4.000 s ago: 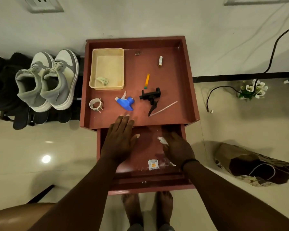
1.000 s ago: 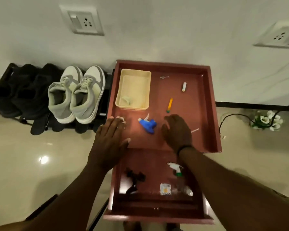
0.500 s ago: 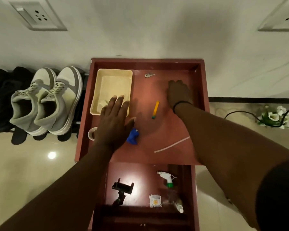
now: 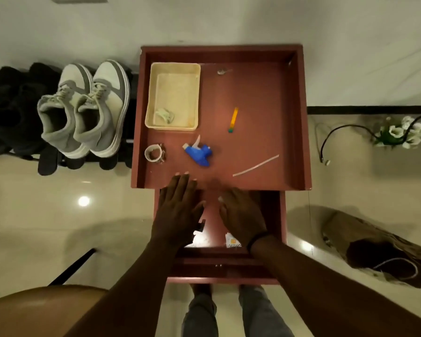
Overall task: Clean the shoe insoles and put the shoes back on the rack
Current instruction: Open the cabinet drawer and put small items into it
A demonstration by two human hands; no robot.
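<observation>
A pair of grey and white sneakers (image 4: 83, 110) stands on the black shoe rack (image 4: 49, 164) left of the red table (image 4: 299, 117). On the table top lie a cream basket (image 4: 173, 98) holding a crumpled cloth (image 4: 165, 115), a blue spray trigger (image 4: 197, 153), a tape roll (image 4: 153, 153), an orange pen (image 4: 233, 119) and a thin white tube (image 4: 255, 165). My left hand (image 4: 178, 210) hovers flat, fingers straight, over the table's front edge and the pulled-out drawer (image 4: 219, 273). My right hand (image 4: 241, 215) reaches down into the drawer with its fingers bent; what lies under them is hidden.
In the drawer a black clamp (image 4: 199, 227) and a small sachet (image 4: 231, 242) peek out between my hands. A key (image 4: 224, 71) lies at the table's back. A paper bag (image 4: 374, 251), a cable (image 4: 331, 137) and flowers (image 4: 399, 133) are on the floor at right. A brown seat (image 4: 34, 307) is at lower left.
Both hands drew back from the table top to the drawer. The small white cylinder at the back right is gone from the table. The black clamp moved from table to drawer earlier.
</observation>
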